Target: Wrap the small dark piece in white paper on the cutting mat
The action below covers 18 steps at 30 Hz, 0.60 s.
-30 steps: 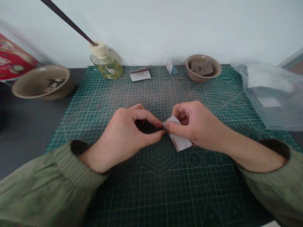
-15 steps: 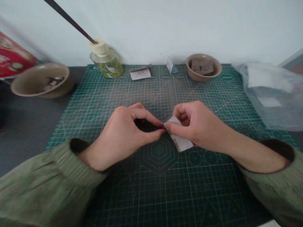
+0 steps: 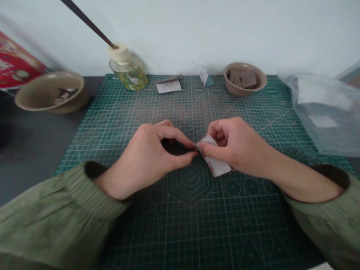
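Observation:
Over the middle of a green cutting mat [image 3: 157, 232], my right hand [image 3: 233, 146] pinches a small whitish, stained piece of paper [image 3: 218, 167] between thumb and fingers. The paper hangs tilted toward me, its upper left corner at the thumb tip. My left hand [image 3: 153, 153] is closed in a pinch, thumb and forefinger tips meeting at a small dark bit [image 3: 196, 148] at that corner. Whether this dark bit is part of the paper or a separate piece, I cannot tell.
A bottle [image 3: 129, 73] with a dark stick, folded papers [image 3: 168, 86], a small folded card [image 3: 205, 78] and a bowl [image 3: 243, 90] holding a marked brown piece line the back. Left stands another bowl [image 3: 53, 103] with small dark pieces; right lies a clear plastic bag [image 3: 323, 108].
Both hands keep the same pinch, with the paper in nearly the same pose. The whole view has shifted slightly.

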### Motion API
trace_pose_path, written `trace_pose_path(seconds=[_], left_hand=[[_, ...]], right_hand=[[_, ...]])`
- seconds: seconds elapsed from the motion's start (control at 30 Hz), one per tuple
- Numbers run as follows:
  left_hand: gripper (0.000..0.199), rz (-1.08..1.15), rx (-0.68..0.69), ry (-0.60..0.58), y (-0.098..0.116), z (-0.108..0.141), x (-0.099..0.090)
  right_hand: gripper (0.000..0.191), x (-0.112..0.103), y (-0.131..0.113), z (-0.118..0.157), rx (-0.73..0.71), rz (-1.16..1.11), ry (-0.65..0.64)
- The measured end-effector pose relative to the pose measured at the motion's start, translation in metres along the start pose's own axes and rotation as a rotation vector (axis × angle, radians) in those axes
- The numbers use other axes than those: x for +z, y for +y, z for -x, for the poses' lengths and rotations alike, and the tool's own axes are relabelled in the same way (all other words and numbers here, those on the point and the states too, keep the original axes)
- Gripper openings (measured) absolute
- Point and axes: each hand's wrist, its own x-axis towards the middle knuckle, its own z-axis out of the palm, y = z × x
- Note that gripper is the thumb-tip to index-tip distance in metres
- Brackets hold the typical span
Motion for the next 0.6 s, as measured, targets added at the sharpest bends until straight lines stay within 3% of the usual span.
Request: trace_pose_path(seconds=[0.6], left_hand=[[0.008, -0.015, -0.029, -0.004, 0.0009, -0.0007, -0.0010]], right_hand=[[0.023, 0.0002, -0.0006, 0.0028, -0.031, 0.056, -0.022]])
